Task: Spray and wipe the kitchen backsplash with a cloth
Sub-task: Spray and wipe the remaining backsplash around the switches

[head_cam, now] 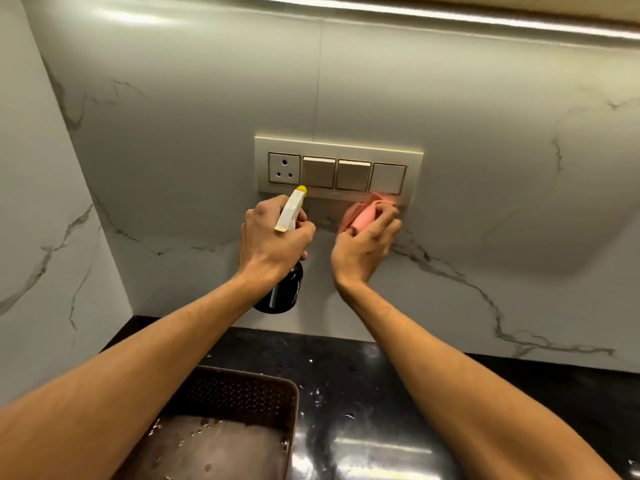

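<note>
Wiping step, by the look of it: cloth bunched in the curled right hand and pressed to the backsplash just under the switch plate at frame centre, bottle gripped round the neck by the left hand just beside, nozzle toward the wall. Next, probably: sweeping the cloth over the marble below and to the right, keeping wet off the socket. Trigger hidden behind the left hand, so no telling of any squeeze; much of the cloth tucked under the fingers.

Glossy veined marble backsplash, polished speckled black countertop, soft pink cloth, smooth plastic switch plate.
</note>
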